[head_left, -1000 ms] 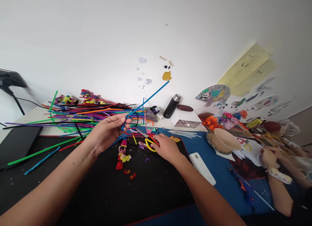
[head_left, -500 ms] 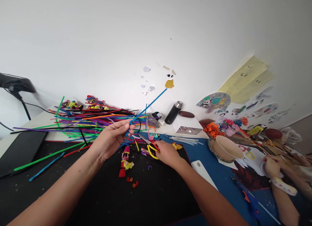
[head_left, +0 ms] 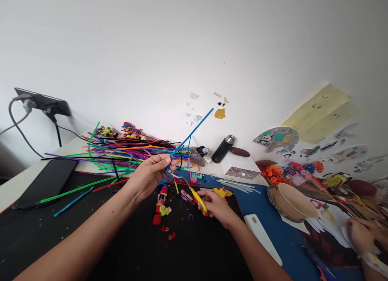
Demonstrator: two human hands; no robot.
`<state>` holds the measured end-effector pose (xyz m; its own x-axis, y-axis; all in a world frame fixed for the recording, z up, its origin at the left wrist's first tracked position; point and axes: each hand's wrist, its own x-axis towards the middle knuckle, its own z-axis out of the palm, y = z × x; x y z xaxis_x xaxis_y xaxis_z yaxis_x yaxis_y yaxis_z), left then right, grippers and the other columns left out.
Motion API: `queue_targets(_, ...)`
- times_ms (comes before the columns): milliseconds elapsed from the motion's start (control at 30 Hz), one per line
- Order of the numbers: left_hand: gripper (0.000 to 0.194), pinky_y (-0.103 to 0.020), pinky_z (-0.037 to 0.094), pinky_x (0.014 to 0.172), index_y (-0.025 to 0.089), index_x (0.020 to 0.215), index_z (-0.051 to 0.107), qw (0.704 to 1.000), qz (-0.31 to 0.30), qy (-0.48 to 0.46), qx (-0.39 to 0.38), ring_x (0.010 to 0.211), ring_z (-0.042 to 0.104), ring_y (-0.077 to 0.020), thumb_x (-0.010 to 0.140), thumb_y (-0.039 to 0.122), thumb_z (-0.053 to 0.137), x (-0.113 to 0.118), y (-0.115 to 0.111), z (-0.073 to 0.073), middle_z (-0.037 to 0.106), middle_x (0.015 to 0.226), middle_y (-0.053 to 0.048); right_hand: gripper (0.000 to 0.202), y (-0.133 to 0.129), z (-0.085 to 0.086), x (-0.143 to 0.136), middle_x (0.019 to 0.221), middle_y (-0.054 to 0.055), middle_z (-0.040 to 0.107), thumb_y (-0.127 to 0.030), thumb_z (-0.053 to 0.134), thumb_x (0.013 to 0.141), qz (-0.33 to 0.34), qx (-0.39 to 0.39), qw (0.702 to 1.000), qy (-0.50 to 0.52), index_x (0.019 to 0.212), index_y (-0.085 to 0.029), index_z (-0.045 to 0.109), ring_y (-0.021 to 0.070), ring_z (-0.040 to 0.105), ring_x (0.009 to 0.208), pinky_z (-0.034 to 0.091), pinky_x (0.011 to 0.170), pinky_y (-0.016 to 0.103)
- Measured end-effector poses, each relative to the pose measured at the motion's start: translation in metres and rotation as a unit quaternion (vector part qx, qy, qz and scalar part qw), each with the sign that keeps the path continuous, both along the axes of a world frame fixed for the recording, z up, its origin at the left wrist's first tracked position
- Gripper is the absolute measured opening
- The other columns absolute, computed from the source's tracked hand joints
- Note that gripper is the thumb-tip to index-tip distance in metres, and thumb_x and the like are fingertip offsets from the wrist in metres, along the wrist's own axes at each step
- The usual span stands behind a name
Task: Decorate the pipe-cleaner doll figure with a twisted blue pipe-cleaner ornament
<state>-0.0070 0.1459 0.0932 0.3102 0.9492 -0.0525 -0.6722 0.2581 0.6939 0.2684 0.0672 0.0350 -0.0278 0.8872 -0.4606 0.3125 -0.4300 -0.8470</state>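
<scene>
Off to the left of the small figure (head_left: 161, 206), a short blue piece (head_left: 74, 201) lies loose, and up behind, the bundle of coloured stems (head_left: 136, 151) sprawls wide. Now your left hand (head_left: 151, 172), above the figure: thumb and fingertips pinched on the blue stem (head_left: 192, 132), which slants up and away to the right. Its lower end looks bent by your fingers; the long upper run is straight, so shaping seems barely begun there. The figure itself looks largely formed, with two red bits (head_left: 168, 233) loose just in front. And right of it, your right hand (head_left: 216, 206) has its fingers closed around the yellow-handled scissors (head_left: 199, 201), blades clear of the stem: no cut under way.
</scene>
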Motion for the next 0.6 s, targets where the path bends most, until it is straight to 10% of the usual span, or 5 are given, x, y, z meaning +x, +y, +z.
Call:
queue_targets(400, 0.042, -0.022, 0.055, 0.065, 0.015, 0.077, 0.077, 0.999, 0.006, 0.048, 0.003, 0.069, 0.070, -0.0147, 0.056, 0.037, 0.106, 0.003, -0.003, -0.001, 0.080, 0.079, -0.007, 0.070, -0.058, 0.005, -0.010, 0.076, 0.001, 0.063, -0.061, 0.093, 0.073, -0.060, 0.029, 0.936, 0.345, 0.121, -0.015, 0.071, 0.0037, 0.040, 0.050, 0.015, 0.045, 0.019)
queue_targets(600, 0.044, -0.023, 0.052, 0.066, 0.014, 0.077, 0.077, 0.998, 0.000, 0.058, 0.003, 0.070, 0.070, -0.0154, 0.054, 0.039, 0.106, 0.005, -0.004, -0.001, 0.080, 0.079, -0.008, 0.057, -0.076, -0.009, -0.024, 0.074, 0.000, 0.062, -0.048, 0.095, 0.076, -0.033, -0.004, 0.915, 0.402, 0.115, -0.013, 0.072, 0.0028, 0.043, 0.047, 0.019, 0.044, 0.018)
